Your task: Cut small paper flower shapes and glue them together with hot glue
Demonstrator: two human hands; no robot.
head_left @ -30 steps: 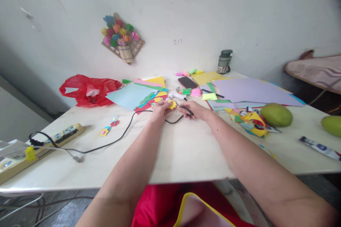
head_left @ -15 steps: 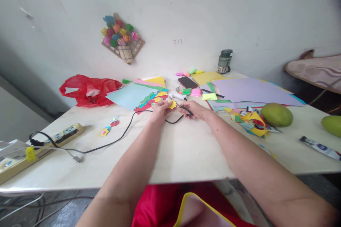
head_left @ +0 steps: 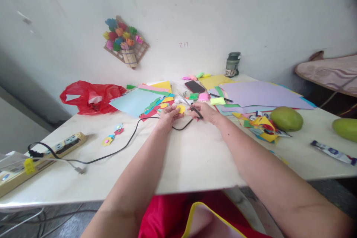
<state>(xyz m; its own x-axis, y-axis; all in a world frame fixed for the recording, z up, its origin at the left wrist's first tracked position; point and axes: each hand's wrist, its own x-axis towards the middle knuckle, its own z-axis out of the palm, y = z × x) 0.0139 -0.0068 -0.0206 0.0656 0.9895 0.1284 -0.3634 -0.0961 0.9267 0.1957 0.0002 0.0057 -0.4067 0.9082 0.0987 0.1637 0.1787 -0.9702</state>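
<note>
Between the fingers of my left hand is a small piece of yellow paper. My right hand is closed on the black handles of a pair of scissors, whose blades point up and left, just beyond the yellow piece and apart from it. Behind my left hand lie cut paper pieces in red, yellow, green and blue. A white glue gun rests behind the scissors, partly hidden by them. Small paper flowers lie to the left on the table.
A black cord runs from the power strip under my left wrist. Paper sheets, paper scraps and a green mango are on the right. A red plastic bag, a phone and a bottle stand farther back.
The scissor blades have swung away from the yellow paper and now point more upward. The yellow piece has turned a little in my left hand. The whole view has shifted slightly.
</note>
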